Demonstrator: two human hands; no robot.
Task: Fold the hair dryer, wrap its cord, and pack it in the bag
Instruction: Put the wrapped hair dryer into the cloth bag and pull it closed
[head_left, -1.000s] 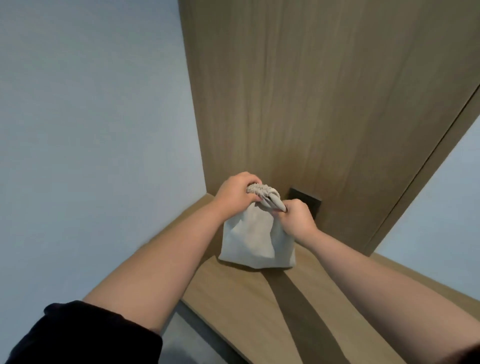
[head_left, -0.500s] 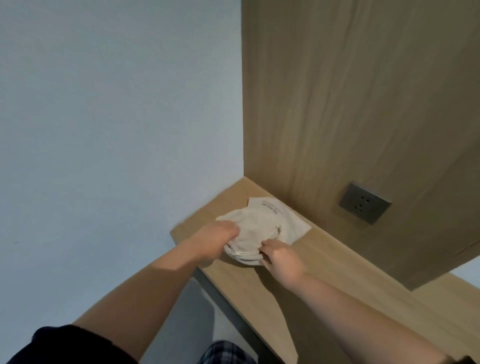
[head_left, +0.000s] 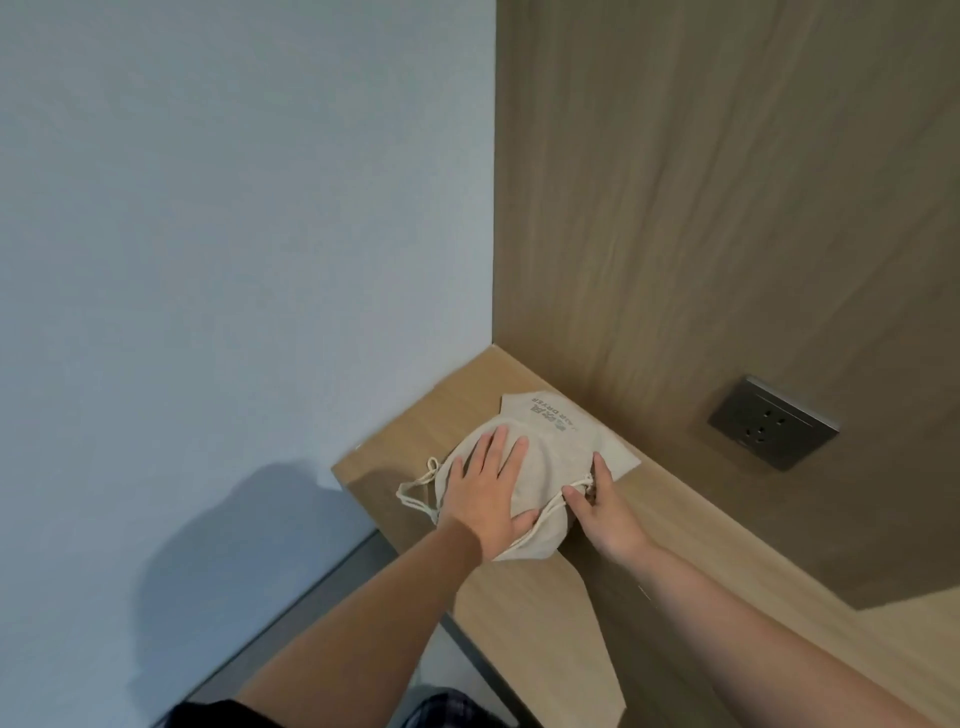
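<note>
A beige cloth drawstring bag (head_left: 558, 447) printed "HAIR DRYER" lies on its side on the wooden shelf (head_left: 524, 597), bulging with something inside. The hair dryer itself is hidden. My left hand (head_left: 488, 493) rests flat on top of the bulge, fingers spread. My right hand (head_left: 597, 504) sits at the bag's gathered mouth, fingers on the white drawstring (head_left: 574, 491). A loop of drawstring (head_left: 415, 488) hangs out to the left of the bag.
A dark wall socket (head_left: 774, 422) is set in the wood panel to the right of the bag. A pale wall stands on the left. The shelf ends in an edge just left of the bag, with grey floor below.
The bag was held upright by its gathered top, then laid down on the shelf. My left hand has flattened on top of it and my right has moved to the drawstring.
</note>
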